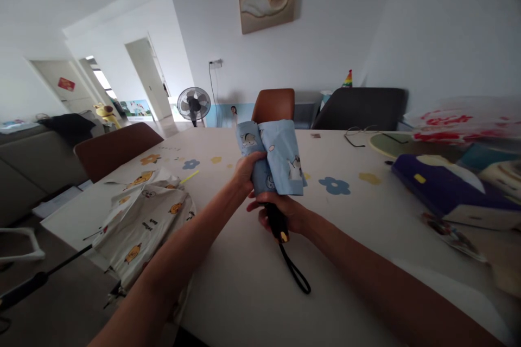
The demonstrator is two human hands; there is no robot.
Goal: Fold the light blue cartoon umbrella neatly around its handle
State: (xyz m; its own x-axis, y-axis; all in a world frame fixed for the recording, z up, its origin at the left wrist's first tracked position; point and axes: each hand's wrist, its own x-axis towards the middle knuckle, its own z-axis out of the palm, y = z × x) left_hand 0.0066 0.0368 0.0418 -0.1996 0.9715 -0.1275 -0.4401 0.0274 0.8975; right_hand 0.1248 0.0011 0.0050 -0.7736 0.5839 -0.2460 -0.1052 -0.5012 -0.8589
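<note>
Holding a blue umbrella (283,154) with both hands in front of the body, over the middle of the tabletop (228,282), with the black handle (277,219) toward the body and the canopy end away. Curling the fingers of the left hand (245,172) around the rolled part of the canopy and resting the thumb on the fabric, beside a wide, animal-printed flap on the right. Wrapping the fingers of the right hand (291,214) around the base of the canopy and the top of the handle — showing a looped black strap (295,271) below. Stretching the left forearm past a white umbrella (146,214), lying loose and rumpled at the left edge of the tabletop. Facing eyeglasses (356,145) near the far edge, a purple box (427,181) and a plastic bag (443,122) at the right — and, beyond, a brown chair (274,103), a dark chair (360,108) and a fan (194,104)
</note>
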